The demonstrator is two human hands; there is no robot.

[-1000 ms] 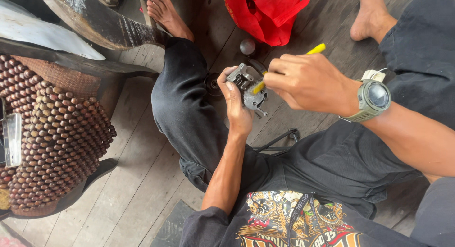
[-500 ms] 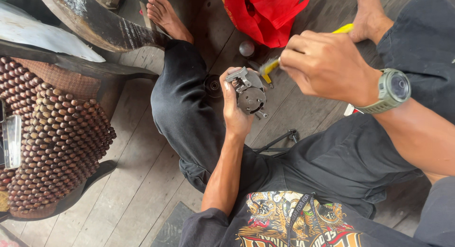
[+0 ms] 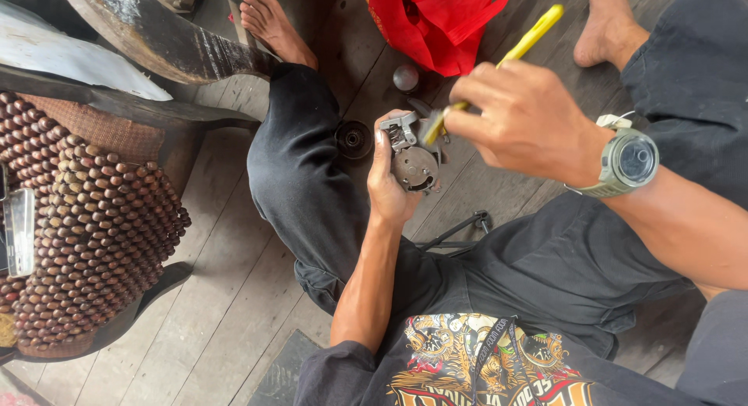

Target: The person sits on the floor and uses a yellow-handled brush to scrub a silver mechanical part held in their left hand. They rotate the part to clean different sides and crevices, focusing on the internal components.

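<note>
Compared with half a second earlier, the right hand (image 3: 523,118) is seen lower and closer to the metal part, with the tip of the yellow-handled tool (image 3: 499,63) now brought down against the part's top edge; before, the tool was held up and away at about 2 o'clock from it. The left hand (image 3: 389,184) is seen in the same grip as before.

A small grey metal mechanical part (image 3: 413,153), with a round face and a bracket on top, is gripped by the left hand, the thumb pressed along its left side and the fingers wrapped behind it. The part is held above the wooden plank floor (image 3: 226,297), between the person's bent knees.

The right hand is closed around the tool, whose yellow handle is pointed towards 1 o'clock. This hand sits at 2 o'clock from the part, just beside it. A green wristwatch (image 3: 627,163) is worn on the right wrist.

On the floor, a dark round disc (image 3: 353,139) lies at 9 o'clock from the part, near it. A small grey ball (image 3: 405,77) is seen at 12 o'clock, beside a red cloth bag (image 3: 436,20). A beaded seat cover (image 3: 78,234) is draped over a chair at far 9 o'clock.
</note>
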